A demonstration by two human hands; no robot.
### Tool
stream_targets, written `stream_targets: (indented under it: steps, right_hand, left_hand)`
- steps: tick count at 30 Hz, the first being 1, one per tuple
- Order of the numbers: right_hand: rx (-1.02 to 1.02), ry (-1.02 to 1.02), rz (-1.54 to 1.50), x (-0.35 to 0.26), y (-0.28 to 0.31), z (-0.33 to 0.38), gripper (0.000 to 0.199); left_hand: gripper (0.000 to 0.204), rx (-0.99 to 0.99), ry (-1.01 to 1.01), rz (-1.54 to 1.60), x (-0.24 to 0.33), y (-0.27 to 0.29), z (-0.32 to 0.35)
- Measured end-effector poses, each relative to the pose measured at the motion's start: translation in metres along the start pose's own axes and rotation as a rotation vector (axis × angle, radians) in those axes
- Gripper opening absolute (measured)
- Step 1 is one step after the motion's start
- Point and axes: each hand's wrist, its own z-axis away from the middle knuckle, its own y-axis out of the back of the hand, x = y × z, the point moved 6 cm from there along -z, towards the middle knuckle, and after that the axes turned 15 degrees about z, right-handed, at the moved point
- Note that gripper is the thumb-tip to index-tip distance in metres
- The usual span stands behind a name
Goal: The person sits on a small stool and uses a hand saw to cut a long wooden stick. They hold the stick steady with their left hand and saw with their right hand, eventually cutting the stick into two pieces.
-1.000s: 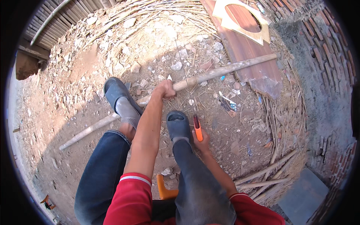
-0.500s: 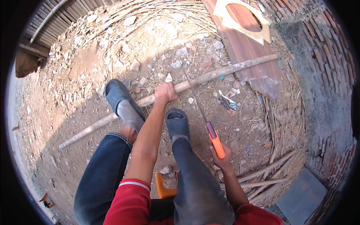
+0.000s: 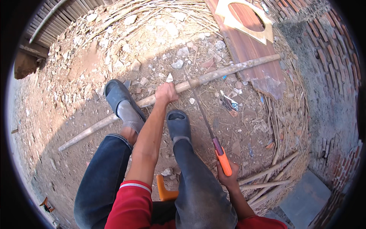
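A long wooden pole (image 3: 225, 71) lies slantwise over the ground, its far right end across a brown board. My left hand (image 3: 166, 92) is closed round the pole near its middle, just right of my left foot (image 3: 122, 100), which rests against the pole. My right hand (image 3: 228, 174) grips the orange handle of a hand saw (image 3: 207, 124). The saw's thin blade reaches up and left, and crosses the pole a short way right of my left hand. My right foot (image 3: 178, 126) stands on the dirt between the left hand and the saw.
The brown wooden board (image 3: 244, 49) carries a pale frame with an oval hole (image 3: 263, 36). Thin sticks (image 3: 270, 183) and a grey slab (image 3: 307, 198) lie at the lower right, beside a brick wall (image 3: 337, 72). An orange plastic piece (image 3: 164, 191) is between my legs. Rubble covers the ground.
The saw and my right hand have drawn back toward me, with the handle lower and slightly right. My left hand keeps its hold on the pole. The whole view has shifted slightly.
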Motion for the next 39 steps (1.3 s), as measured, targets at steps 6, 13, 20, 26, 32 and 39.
stream_targets:
  steps: [6,13,20,26,32,39]
  right_hand:
    - [0.051,-0.023,-0.010,-0.022,0.006,-0.003,0.007]
    - [0.011,-0.189,-0.060,0.005,0.026,-0.133,0.017]
    - [-0.044,0.087,-0.097,0.003,-0.076,-0.066,0.023]
    - [0.010,0.123,-0.155,0.072,-0.117,-0.054,0.023]
    - [-0.045,0.024,-0.182,0.075,-0.063,-0.083,0.017]
    - [-0.037,0.012,-0.100,-0.024,-0.003,-0.128,0.019]
  left_hand:
    - [0.035,0.048,-0.023,-0.059,-0.012,0.007,0.001]
    - [0.038,-0.017,0.036,-0.002,-0.024,-0.024,0.031]
    - [0.038,0.035,-0.011,-0.063,0.010,-0.010,0.007]
    - [0.035,0.033,0.026,-0.068,0.002,-0.014,0.007]
    - [0.037,0.052,0.000,-0.068,0.002,-0.014,0.004]
    - [0.037,0.088,-0.027,-0.088,0.002,-0.015,0.004]
